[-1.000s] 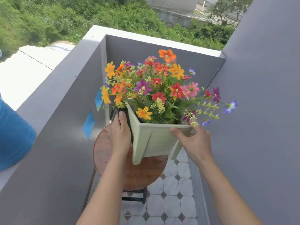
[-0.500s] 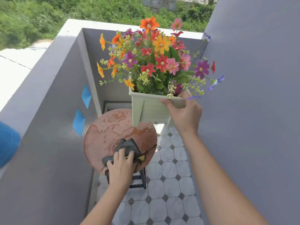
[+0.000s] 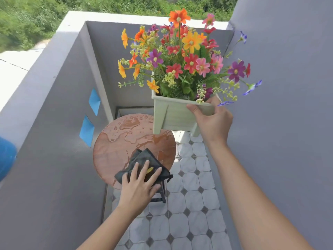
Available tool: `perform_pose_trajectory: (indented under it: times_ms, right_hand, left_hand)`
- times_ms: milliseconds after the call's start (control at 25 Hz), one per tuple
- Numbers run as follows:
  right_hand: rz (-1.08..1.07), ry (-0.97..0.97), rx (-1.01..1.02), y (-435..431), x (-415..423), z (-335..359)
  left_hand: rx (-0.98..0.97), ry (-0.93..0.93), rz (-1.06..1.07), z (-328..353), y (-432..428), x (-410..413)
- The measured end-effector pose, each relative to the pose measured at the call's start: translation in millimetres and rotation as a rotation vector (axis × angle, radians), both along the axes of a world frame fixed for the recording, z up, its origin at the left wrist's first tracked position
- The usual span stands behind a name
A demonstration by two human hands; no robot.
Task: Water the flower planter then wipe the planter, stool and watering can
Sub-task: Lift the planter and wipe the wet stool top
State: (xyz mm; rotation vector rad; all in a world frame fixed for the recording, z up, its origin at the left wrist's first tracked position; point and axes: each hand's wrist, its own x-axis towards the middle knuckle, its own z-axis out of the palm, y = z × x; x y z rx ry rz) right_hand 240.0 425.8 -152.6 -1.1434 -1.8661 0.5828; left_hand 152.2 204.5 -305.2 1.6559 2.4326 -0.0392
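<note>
A pale green wooden planter full of colourful flowers hangs in the air above the stool's far right edge. My right hand grips its near right rim, thumb over the front edge. The round brown stool stands below, its top covered with puddles and drops of water. A dark grey cloth lies on the stool's near side. My left hand presses flat on the cloth with straight, spread fingers. No watering can shows.
Grey balcony walls close in on the left, far side and right. Two blue tape patches stick to the left wall. A blue object sits at the left edge. White and grey tiles cover the narrow floor.
My right hand lifted the planter off the stool and holds it alone. My left hand left the planter's side and came down with the cloth onto the stool's wet near side.
</note>
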Motion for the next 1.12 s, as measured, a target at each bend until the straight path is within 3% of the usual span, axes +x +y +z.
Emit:
perform_pose_trajectory:
  times_ms: [200,400,800,1120]
  right_hand:
    - [-0.013,0.017,0.003,12,-2,-3]
    - [-0.024,0.03,0.017,22,-7,-16]
    - [-0.066,0.029,0.035,44,-19,-34]
    - [-0.048,0.066,0.041,45,-26,-40]
  left_hand:
    - [0.007,-0.08,-0.101,-4,10,-22]
    - [-0.017,-0.102,-0.056,-4,57,-22]
    - [0.105,-0.139,0.237,-17,168,-62]
    - [0.149,-0.181,0.513,-15,190,-123]
